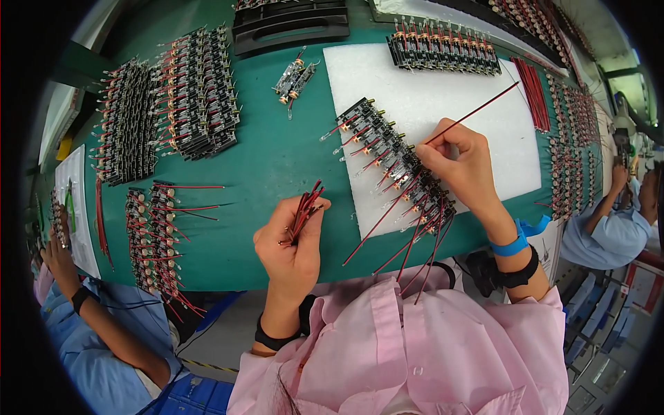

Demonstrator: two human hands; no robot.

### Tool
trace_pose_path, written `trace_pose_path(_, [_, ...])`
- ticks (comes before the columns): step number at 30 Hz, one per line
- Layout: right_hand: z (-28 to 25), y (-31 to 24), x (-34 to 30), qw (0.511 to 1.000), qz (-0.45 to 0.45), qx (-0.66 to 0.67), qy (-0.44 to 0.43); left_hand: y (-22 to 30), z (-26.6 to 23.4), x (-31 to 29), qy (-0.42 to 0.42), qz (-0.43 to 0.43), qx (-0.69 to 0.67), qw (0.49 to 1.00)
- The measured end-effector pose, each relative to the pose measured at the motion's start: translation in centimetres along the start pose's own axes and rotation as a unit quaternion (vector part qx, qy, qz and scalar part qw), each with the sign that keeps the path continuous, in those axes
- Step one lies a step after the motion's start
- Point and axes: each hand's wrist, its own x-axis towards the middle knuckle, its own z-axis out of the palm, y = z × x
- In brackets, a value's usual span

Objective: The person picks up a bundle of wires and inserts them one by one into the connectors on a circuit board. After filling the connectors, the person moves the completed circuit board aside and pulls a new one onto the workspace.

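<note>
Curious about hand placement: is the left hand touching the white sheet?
Apart: the head view shows green mat between the left hand and white sheet.

1. red wires (305, 211), 9 o'clock near centre: smooth plastic insulation.
2. foam sheet (510, 152), 2 o'clock: matt, finely grained.
3. tray (294, 31), 12 o'clock: black plastic, slight sheen.
4. tabletop (277, 152): smooth, faintly glossy.
5. shirt (398, 346), 5 o'clock: matt cloth.

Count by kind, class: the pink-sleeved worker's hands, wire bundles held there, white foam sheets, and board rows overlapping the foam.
Left hand, right hand: 2
Held wire bundle: 1
White foam sheet: 1
Upper board row, lower board row: 2
Total: 6
</note>
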Motion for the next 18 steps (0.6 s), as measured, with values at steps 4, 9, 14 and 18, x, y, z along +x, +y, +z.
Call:
trace_pose_path(4, [0.21,0.10,-0.02,1.000,-0.018,-0.020,0.006,-0.07,-0.03,-0.01,0.000,0.005,0.000,1.000])
trace_pose_path(9, [0.39,0.44,-0.14,0.999,-0.036,-0.019,0.030,-0.53,-0.43,0.02,-0.021,0.027,0.010,0.999])
trace_pose_path(14, [0.50,0.47,-0.19,0.998,-0.044,-0.027,0.032,-0.54,-0.63,0.02,-0.030,0.043,0.019,0.998])
trace_pose_path(18, [0.53,0.49,-0.27,0.998,-0.049,-0.029,0.034,-0.55,-0.75,0.03,-0.036,0.041,0.018,0.998])
